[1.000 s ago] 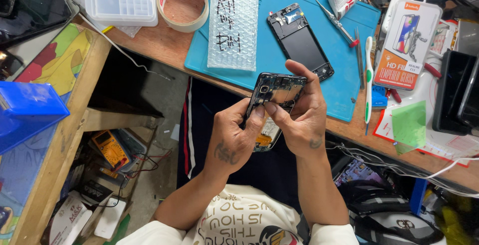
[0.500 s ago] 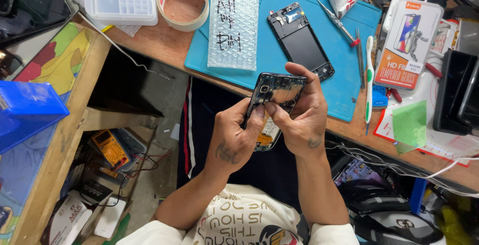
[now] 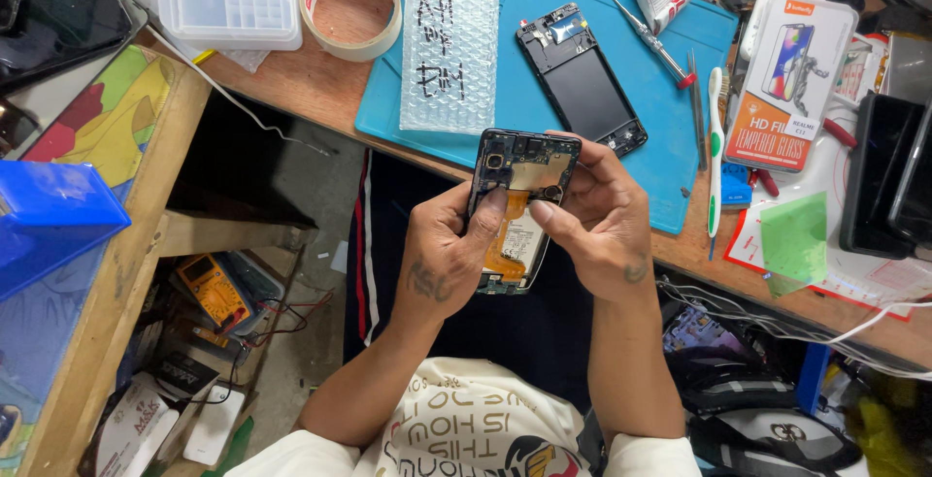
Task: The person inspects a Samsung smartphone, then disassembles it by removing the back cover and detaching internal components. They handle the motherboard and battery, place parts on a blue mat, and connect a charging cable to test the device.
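Opened phone [image 3: 519,207] between both hands [image 3: 442,259], near the mat [image 3: 621,79] holding another phone [image 3: 581,79].

I note a black phone [image 3: 521,207] with an orange strip inside, a blue mat [image 3: 670,79], a brown wooden surface [image 3: 311,89], a clear bubble-patterned bag [image 3: 451,40], beige tape [image 3: 349,3], and a yellow meter [image 3: 216,288].

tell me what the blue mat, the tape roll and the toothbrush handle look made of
Blue mat: probably silicone or rubber, matte, lying flat and limp on the bench. Tape roll: beige paper-like masking tape, dull. Toothbrush handle: glossy white plastic with green trim.
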